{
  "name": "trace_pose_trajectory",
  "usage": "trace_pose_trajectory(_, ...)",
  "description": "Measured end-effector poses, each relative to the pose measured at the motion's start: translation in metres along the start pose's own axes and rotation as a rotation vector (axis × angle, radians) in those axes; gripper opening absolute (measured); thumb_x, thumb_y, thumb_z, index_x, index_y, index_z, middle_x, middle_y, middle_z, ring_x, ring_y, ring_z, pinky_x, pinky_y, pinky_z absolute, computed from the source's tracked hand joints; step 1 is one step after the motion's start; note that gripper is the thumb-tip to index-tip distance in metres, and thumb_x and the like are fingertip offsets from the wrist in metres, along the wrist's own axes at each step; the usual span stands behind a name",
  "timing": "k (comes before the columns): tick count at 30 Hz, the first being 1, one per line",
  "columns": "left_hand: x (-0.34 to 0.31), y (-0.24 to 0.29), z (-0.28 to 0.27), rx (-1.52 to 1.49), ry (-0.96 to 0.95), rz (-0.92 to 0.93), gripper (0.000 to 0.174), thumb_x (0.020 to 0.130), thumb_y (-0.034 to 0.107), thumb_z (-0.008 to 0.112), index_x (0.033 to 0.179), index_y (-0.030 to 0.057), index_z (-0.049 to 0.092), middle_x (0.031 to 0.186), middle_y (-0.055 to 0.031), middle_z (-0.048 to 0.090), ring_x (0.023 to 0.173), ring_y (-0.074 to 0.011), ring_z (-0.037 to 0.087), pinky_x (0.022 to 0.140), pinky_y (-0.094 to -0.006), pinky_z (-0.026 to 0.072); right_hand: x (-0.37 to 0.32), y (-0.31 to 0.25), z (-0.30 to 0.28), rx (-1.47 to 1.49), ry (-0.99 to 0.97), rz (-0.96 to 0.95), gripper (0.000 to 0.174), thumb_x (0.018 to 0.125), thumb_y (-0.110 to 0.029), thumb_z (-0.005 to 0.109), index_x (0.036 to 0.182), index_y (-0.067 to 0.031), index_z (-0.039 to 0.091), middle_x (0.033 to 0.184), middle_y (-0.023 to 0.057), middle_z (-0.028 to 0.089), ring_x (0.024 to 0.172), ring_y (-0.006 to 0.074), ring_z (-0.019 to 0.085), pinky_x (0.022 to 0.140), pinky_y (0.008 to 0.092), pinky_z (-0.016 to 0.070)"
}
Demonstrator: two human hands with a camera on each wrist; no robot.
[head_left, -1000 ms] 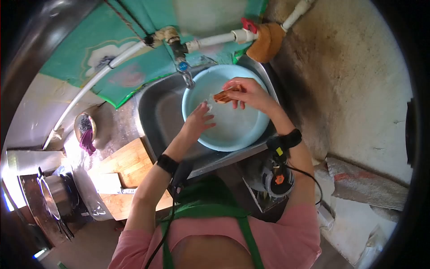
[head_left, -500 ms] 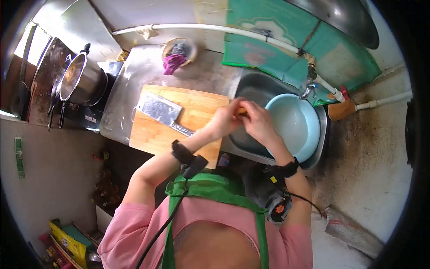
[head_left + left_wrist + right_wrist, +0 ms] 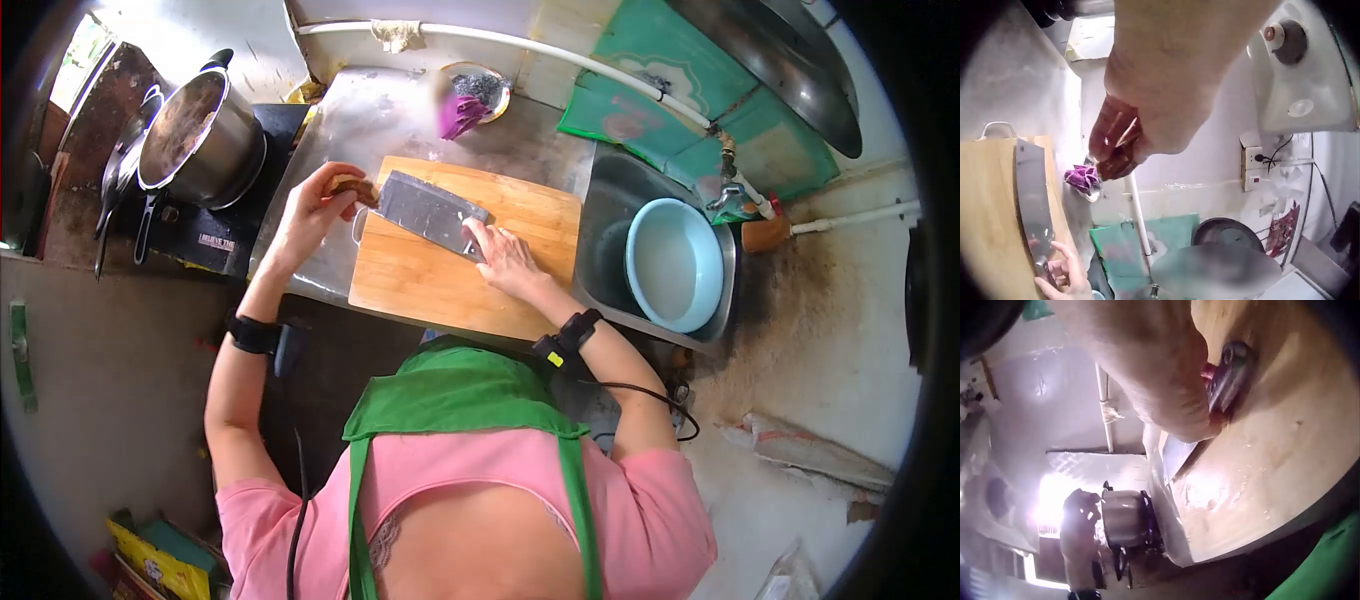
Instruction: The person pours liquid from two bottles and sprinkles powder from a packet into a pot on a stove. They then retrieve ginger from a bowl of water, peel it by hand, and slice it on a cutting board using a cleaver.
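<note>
My left hand (image 3: 308,218) pinches a reddish-brown chunk (image 3: 354,189) just beyond the cutting board's left edge. In the left wrist view the chunk (image 3: 1116,164) looks glossy and dark red, partly covered by fingers; its kind is not clear. A broad-bladed cleaver (image 3: 420,208) lies slantwise on the wooden cutting board (image 3: 430,288), its blade tip close to the chunk. My right hand (image 3: 508,264) curls its fingers about the cleaver's handle, and the handle's end (image 3: 1230,365) sticks out past them in the right wrist view.
Right of the board, a light-blue basin (image 3: 634,240) stands in the steel sink (image 3: 600,205). A bowl holding a scrubber and purple cloth (image 3: 463,118) sits behind the board. To the left, a steel pot (image 3: 205,140) with a long handle is on the cooktop (image 3: 190,238).
The right hand held the chunk over the basin; both hands then came together at it. Now the left hand has it, moved left, and the right has taken the cleaver's handle.
</note>
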State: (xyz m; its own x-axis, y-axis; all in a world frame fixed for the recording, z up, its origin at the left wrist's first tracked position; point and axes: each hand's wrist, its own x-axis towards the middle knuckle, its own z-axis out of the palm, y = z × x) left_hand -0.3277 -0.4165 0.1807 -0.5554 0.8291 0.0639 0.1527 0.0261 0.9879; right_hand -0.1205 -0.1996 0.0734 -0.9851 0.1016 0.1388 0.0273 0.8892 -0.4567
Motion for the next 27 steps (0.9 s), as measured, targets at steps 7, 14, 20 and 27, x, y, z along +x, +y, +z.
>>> trace_pose_trajectory(7, -0.02, -0.061, 0.075, 0.404, 0.046, 0.024, 0.027, 0.078, 0.008, 0.07, 0.1, 0.0016, 0.055, 0.082, -0.0096, 0.065, 0.08, -0.0169, 0.065, 0.071, -0.0289, 0.0514, -0.028, 0.01, -0.028, 0.265, -0.014, 0.438, 0.048, 0.071, -0.018, 0.058, 0.115, -0.0075, 0.041, 0.078, 0.0125, 0.063, 0.074, 0.0341, 0.063, 0.068, 0.0455, 0.0474)
trace_pose_trajectory(14, 0.004, -0.117, 0.178, 0.252, 0.316, 0.116, 0.022, 0.075, 0.005, 0.071, 0.094, 0.004, 0.062, 0.078, -0.0048, 0.061, 0.063, -0.0116, 0.053, 0.061, -0.0244, 0.0458, -0.058, -0.016, -0.072, 0.566, 0.355, 0.533, 0.024, 0.092, -0.023, 0.054, 0.093, 0.0004, 0.058, 0.068, 0.0137, 0.061, 0.055, 0.0164, 0.056, 0.053, 0.03, 0.0442)
trace_pose_trajectory(20, 0.004, -0.124, 0.199, 0.251, 0.419, 0.17, 0.023, 0.073, 0.0, 0.071, 0.093, 0.0043, 0.061, 0.079, -0.0055, 0.057, 0.064, -0.0144, 0.053, 0.061, -0.0255, 0.0458, -0.051, -0.037, -0.063, 0.381, 0.483, 0.285, 0.012, 0.09, -0.014, 0.055, 0.09, -0.0014, 0.056, 0.062, 0.0147, 0.057, 0.052, 0.0276, 0.059, 0.049, 0.0351, 0.0441)
trace_pose_trajectory(27, 0.002, -0.134, 0.198, 0.276, 0.423, 0.155, 0.02, 0.075, -0.003, 0.068, 0.091, 0.0021, 0.058, 0.081, -0.0089, 0.06, 0.068, -0.0172, 0.059, 0.063, -0.0269, 0.0486, -0.034, -0.041, -0.069, 0.344, 0.528, 0.297, 0.011, 0.09, -0.013, 0.055, 0.091, -0.002, 0.057, 0.063, 0.0157, 0.057, 0.051, 0.0285, 0.058, 0.049, 0.0353, 0.0441)
